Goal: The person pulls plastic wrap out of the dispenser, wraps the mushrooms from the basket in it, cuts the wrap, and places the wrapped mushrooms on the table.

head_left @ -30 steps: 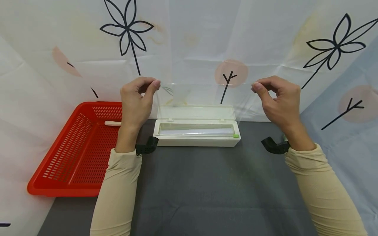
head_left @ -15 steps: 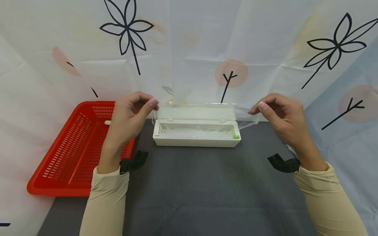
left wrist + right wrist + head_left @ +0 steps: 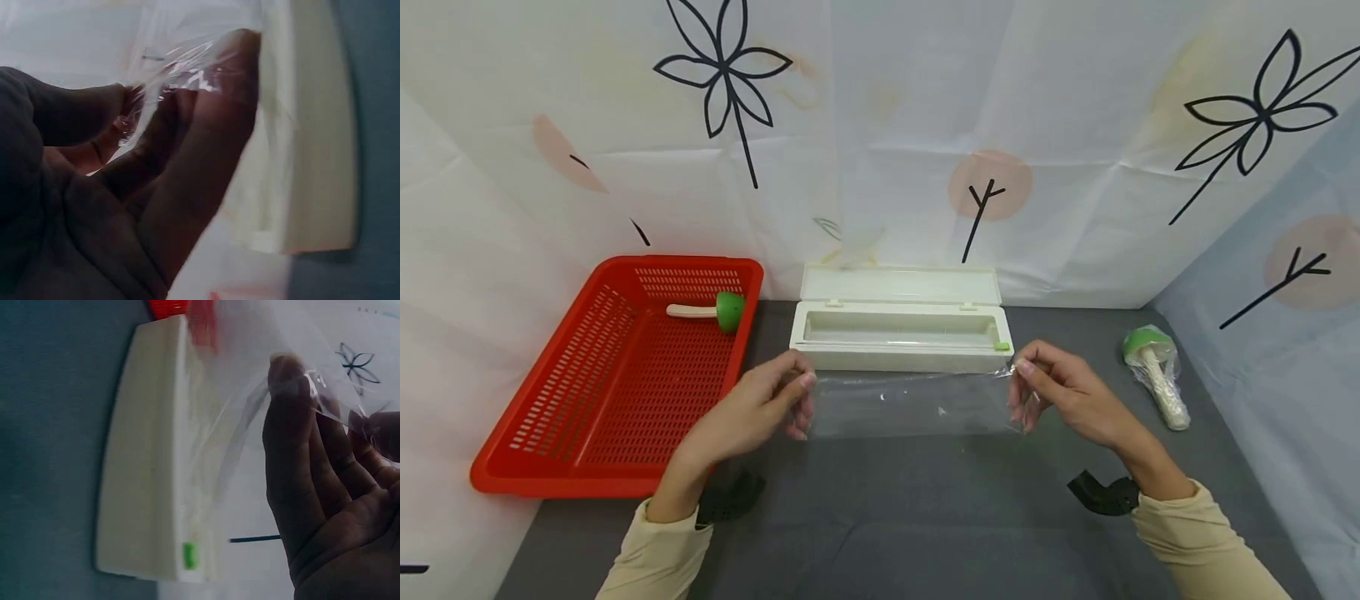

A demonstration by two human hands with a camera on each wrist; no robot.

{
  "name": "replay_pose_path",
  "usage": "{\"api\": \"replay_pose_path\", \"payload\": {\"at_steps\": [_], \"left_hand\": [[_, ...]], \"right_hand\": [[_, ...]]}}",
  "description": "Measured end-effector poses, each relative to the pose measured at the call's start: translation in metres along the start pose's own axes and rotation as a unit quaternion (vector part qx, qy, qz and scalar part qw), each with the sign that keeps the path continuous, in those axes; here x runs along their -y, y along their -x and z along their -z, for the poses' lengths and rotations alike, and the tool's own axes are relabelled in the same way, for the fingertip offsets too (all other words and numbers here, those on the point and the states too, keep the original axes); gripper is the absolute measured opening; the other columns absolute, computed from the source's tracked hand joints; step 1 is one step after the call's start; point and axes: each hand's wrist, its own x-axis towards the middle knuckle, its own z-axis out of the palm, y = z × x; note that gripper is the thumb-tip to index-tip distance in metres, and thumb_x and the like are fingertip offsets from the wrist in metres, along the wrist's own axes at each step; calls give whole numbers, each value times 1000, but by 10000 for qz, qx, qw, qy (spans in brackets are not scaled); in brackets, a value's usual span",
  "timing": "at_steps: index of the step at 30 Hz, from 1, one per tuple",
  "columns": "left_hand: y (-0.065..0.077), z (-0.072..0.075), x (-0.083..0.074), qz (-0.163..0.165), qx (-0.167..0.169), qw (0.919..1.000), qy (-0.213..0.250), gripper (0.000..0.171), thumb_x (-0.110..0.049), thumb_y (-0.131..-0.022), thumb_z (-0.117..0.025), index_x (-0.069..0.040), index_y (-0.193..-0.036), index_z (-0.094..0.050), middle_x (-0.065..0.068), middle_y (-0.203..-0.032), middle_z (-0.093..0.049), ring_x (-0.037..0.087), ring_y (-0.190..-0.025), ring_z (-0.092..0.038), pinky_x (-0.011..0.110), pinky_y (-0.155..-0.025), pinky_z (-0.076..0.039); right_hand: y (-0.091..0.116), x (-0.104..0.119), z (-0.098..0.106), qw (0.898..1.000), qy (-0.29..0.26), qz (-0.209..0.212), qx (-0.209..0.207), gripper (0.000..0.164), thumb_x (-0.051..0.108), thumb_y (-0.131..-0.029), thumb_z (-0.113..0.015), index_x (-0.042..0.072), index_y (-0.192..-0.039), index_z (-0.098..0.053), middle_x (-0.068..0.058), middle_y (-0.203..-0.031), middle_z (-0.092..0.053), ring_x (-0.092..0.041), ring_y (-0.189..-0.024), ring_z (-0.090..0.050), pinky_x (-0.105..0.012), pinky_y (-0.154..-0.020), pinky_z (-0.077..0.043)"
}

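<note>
A sheet of clear plastic wrap (image 3: 913,408) is stretched sideways between both hands over the grey table. My left hand (image 3: 767,400) pinches its left end between thumb and fingers, and the right hand (image 3: 1067,400) pinches its right end. Directly behind the sheet stands a white wrap dispenser box (image 3: 902,360), its lid (image 3: 901,286) raised and a green slider (image 3: 1002,346) at its right end. In the left wrist view, shiny wrap (image 3: 187,62) gathers at the fingertips. From the right wrist, the film (image 3: 250,344) spreads away from the fingers.
On the left sits a red plastic basket (image 3: 617,479), with a green-capped toy mushroom (image 3: 703,311) inside it. At the far right of the grey table (image 3: 895,533) lies another green-capped mushroom (image 3: 1159,379) wrapped in clear plastic. A patterned white cloth (image 3: 880,100) hangs behind.
Both hands have come down and toward the body, bringing the wrap from above the dispenser box to in front of it. Both mushrooms now show more fully.
</note>
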Motion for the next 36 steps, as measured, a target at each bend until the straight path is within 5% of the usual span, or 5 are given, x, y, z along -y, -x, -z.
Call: {"api": "replay_pose_path", "payload": {"at_steps": [9, 19, 24, 30, 36], "left_hand": [[-4, -37, 55, 315, 873, 9889, -1165, 12, -14, -107, -51, -7, -99, -57, -1, -77, -57, 8, -65, -54, 26, -59, -46], [-2, -46, 63, 405, 1970, 9675, -1530, 51, -36, -106, -54, -13, -64, -73, -8, -75, -64, 4, -64, -47, 26, -59, -41], [-7, -58, 69, 279, 858, 9676, -2357, 28, -34, -94, -74, -10, -80, -74, -4, -74, -62, 11, -64, -51, 30, -58, -45], [-10, -76, 86, 224, -228, 9189, -3931, 79, -48, -68, -92, -5, -129, -64, 13, -113, -58, 35, -105, -55, 52, -86, -49], [-11, -74, 99, 388, -347, 9027, -4271, 104, -58, -59, -93, -8, -142, -57, 19, -135, -51, 43, -122, -48, 60, -94, -45]], "right_hand": [[22, -77, -27, 9845, 321, -1529, 803, 20, 7, -110, -41, -6, -105, -54, -23, -92, -70, -31, -66, -68, -40, -56, -57], [31, -86, -35, 9621, 1241, -1245, 2083, 20, 26, -97, -72, 13, -85, -81, 8, -92, -70, -2, -84, -62, -28, -73, -55], [28, -84, -45, 9546, 2391, -1111, 1384, 20, 32, -95, -74, 13, -97, -79, 9, -88, -68, -7, -79, -61, -30, -70, -54], [40, -94, -68, 8566, 4990, -1304, 162, 78, 59, -86, -74, 8, -143, -56, -18, -134, -52, -39, -125, -49, -60, -93, -42], [48, -106, -69, 8435, 5008, -1941, 65, 99, 66, -81, -73, 14, -158, -38, -25, -161, -27, -52, -146, -21, -76, -104, -22]]}}
